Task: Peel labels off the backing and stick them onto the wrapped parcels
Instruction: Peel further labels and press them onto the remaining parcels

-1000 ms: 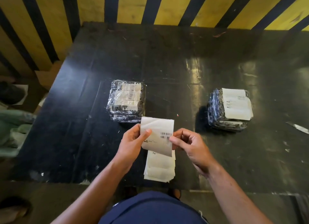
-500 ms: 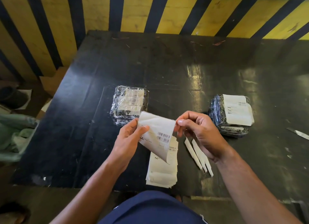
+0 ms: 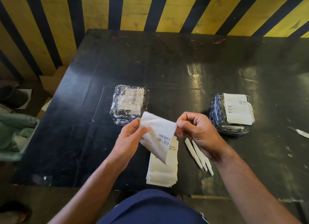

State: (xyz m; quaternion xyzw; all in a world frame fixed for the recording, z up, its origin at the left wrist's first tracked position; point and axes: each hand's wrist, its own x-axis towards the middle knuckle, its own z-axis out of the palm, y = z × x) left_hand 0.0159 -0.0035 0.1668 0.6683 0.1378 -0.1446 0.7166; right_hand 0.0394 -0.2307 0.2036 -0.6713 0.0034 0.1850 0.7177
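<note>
White label sheet (image 3: 157, 137) pinched by two hands; two parcels.

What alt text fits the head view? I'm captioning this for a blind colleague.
Two bare hands, left hand and right hand, hold a barcoded label sheet above a stack of labels on a black table. Two wrapped parcels lie beyond: left parcel, right parcel.
</note>
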